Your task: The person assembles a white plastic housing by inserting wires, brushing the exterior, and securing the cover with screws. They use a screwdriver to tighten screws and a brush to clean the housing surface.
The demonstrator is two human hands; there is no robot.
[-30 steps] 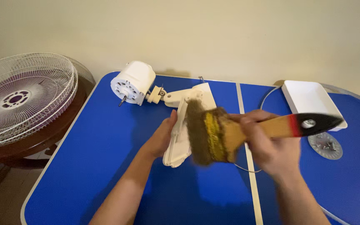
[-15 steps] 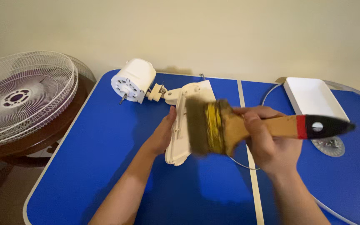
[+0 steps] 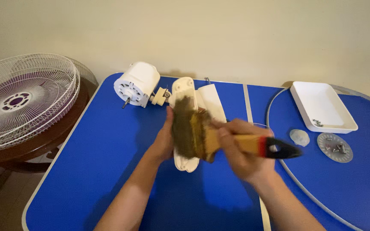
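My right hand [image 3: 240, 147] grips a wide paintbrush [image 3: 202, 132] with a wooden handle and a red and black end; its bristles are blurred over a cream plastic fan body [image 3: 184, 92] lying on the blue table [image 3: 103, 141]. My left hand [image 3: 164, 139] presses the left side of that body. A white fan motor [image 3: 136, 83] is joined to the body's far end and lies on its side.
White wire fan grilles [image 3: 22, 96] rest on a round wooden table at the left. At the right stand a white tray [image 3: 322, 107] with small screws, a clear cap [image 3: 299, 137] and a grey disc [image 3: 335, 147] holding screws. A thin ring [image 3: 275, 107] lies there.
The brush has swept leftwards and nearer, down over the cream fan body. My left hand has stayed on the body.
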